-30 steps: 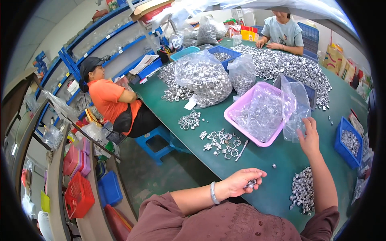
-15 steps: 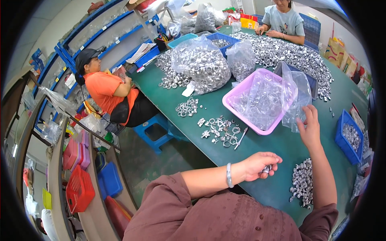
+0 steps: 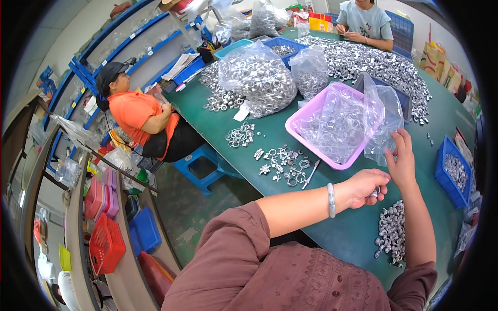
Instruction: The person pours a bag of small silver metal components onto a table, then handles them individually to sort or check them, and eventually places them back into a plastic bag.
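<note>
Left grip point(image 3: 364, 189) — silvery pieces point(image 3: 374, 192), inside table edge point(image 3: 232, 160)

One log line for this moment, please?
Left hand: holding metal pieces; right hand: open, near clear bag; nearby: metal pile, pink tray

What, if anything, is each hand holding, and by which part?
Left hand: small silvery metal pieces, the gripped part hidden. Right hand: near the clear bag; any hold cannot be told.

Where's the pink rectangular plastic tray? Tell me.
In the head view, the pink tray sits right of centre on the green table, just beyond the left hand.
</note>
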A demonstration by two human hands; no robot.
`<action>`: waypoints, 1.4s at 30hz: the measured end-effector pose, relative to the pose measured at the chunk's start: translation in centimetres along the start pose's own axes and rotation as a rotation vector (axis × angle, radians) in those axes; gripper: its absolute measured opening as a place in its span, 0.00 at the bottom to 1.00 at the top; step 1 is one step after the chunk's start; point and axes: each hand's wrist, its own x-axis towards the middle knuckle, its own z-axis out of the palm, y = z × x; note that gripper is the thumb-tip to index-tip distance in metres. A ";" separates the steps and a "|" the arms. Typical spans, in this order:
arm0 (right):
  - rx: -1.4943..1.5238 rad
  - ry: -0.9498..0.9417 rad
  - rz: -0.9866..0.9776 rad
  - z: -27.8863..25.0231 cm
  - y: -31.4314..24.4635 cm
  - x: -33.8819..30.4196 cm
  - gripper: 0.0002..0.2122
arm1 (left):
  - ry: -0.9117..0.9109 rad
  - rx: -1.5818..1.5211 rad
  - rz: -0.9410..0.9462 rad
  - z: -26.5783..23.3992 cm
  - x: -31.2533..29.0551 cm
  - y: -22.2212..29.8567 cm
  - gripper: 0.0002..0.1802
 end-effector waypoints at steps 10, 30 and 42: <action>-0.006 0.026 -0.011 -0.4 0.7 0.3 0.16 | 0.045 -0.060 0.034 0.3 2.6 0.7 0.08; 0.101 0.138 -0.072 -2.5 0.3 0.6 0.14 | 0.169 -0.158 0.243 1.8 5.1 3.4 0.11; 0.951 0.125 0.398 -6.3 -1.3 1.3 0.11 | 0.189 0.042 0.460 3.0 8.4 5.6 0.08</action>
